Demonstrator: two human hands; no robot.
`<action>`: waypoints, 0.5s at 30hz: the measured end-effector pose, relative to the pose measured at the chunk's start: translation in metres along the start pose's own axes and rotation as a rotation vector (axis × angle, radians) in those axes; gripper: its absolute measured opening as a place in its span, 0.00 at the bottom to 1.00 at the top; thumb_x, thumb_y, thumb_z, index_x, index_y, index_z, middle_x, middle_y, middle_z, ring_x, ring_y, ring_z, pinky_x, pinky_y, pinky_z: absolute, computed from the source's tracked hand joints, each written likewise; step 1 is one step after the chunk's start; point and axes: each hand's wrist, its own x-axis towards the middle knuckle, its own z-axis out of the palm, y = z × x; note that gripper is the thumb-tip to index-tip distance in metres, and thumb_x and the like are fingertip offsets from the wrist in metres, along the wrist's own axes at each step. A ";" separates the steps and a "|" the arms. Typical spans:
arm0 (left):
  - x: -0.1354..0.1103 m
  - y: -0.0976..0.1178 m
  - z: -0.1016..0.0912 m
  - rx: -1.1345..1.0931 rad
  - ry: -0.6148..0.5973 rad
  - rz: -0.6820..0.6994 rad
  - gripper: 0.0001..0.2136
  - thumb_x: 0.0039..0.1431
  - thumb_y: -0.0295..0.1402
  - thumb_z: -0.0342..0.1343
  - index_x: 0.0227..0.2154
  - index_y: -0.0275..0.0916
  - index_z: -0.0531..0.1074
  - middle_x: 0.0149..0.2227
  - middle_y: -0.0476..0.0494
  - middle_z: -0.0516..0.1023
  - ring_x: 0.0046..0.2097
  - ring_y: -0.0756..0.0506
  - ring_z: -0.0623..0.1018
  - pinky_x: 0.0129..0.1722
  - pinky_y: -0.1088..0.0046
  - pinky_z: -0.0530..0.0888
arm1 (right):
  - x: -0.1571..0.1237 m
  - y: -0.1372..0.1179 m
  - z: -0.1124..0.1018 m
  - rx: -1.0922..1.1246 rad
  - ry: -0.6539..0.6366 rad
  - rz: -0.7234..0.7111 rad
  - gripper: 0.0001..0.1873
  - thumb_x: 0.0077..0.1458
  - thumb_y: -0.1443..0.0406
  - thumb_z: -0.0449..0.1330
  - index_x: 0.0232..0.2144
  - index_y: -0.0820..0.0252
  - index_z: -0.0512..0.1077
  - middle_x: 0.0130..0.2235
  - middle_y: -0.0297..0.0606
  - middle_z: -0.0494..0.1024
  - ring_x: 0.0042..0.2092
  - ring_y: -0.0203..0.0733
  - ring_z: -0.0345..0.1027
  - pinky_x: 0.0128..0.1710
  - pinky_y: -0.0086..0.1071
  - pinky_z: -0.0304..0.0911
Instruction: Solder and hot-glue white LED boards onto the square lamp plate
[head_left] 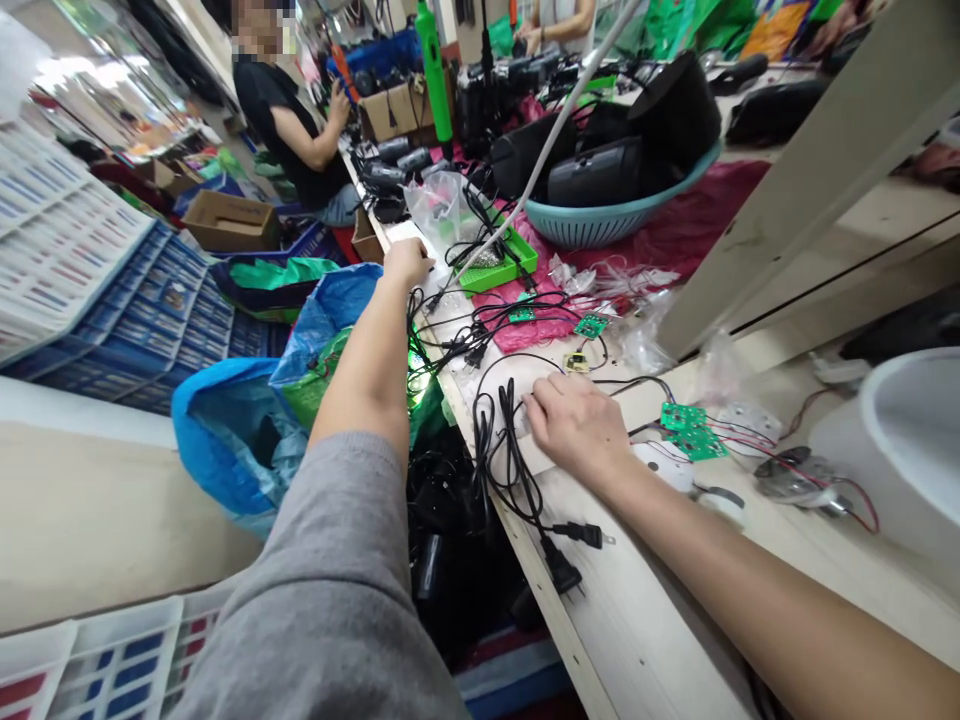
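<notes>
My left hand point(407, 262) reaches far along the bench edge, its fingers curled together beside a clear plastic bag point(439, 207) and a white sheet point(409, 234). What it grips, if anything, is too small to make out. Closer in, my right hand point(576, 425) is closed low over the bench, and its fingertips are mostly hidden. Bundled black power cords point(517, 455) with two-pin plugs lie just left of it. Beyond the knuckles is a small yellowish circuit board point(576, 362). Green circuit boards point(691, 432) with thin wires lie to its right.
A green tray point(501, 268) holds small parts and cord. Behind it, a blue basket point(600, 222) carries black housings. A pale post point(787, 170) rises at right, near a white bucket point(892, 440). Blue bags point(225, 430) stand below the bench; a person point(289, 125) works farther along.
</notes>
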 end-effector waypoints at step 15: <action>0.007 -0.006 0.008 0.014 -0.050 0.082 0.22 0.60 0.39 0.58 0.54 0.33 0.68 0.59 0.22 0.70 0.66 0.30 0.64 0.65 0.53 0.59 | -0.002 0.001 0.003 -0.012 0.050 -0.028 0.18 0.67 0.64 0.50 0.28 0.59 0.74 0.29 0.41 0.75 0.35 0.44 0.63 0.36 0.35 0.51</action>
